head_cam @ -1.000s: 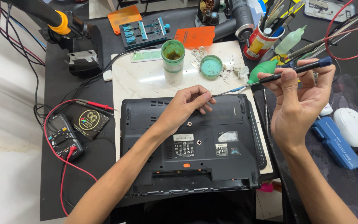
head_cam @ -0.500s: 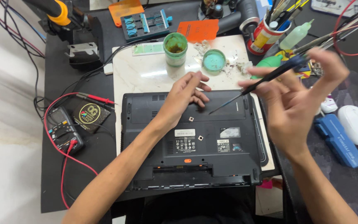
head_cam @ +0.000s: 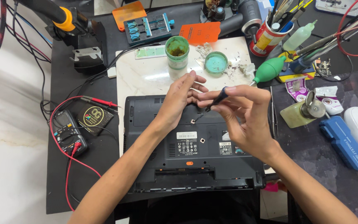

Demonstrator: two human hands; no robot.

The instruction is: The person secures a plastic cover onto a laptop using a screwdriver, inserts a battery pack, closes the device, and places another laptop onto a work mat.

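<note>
Black and slim, the screwdriver [head_cam: 212, 104] is slanting with its long axis running from about two o'clock down to eight o'clock, the handle end up near the fingertips and the tip pointing down at a small square screw hole [head_cam: 192, 121] on the upturned laptop [head_cam: 193, 155]. The right hand [head_cam: 245, 120] is pinching the handle between thumb and forefinger, the other fingers curling loosely beside them. The left hand [head_cam: 181, 99] is half open, its fingers bending gently, fingertips hovering over the laptop's far edge at about eleven o'clock from the screwdriver tip; whether they are touching the case I cannot tell, and it is holding nothing that shows. The screwdriver is sitting between the two hands, just beside the left fingers and above the laptop's upper middle. The laptop is lying bottom up at the near side of the tabletop [head_cam: 83, 174], partly on a pale marble slab [head_cam: 146, 79]. A green jar [head_cam: 177, 50] is standing at twelve o'clock from the hands, a round green lid [head_cam: 216, 63] just beside it, and a multimeter [head_cam: 69, 132] with red leads is lying well apart at nine o'clock.
</note>
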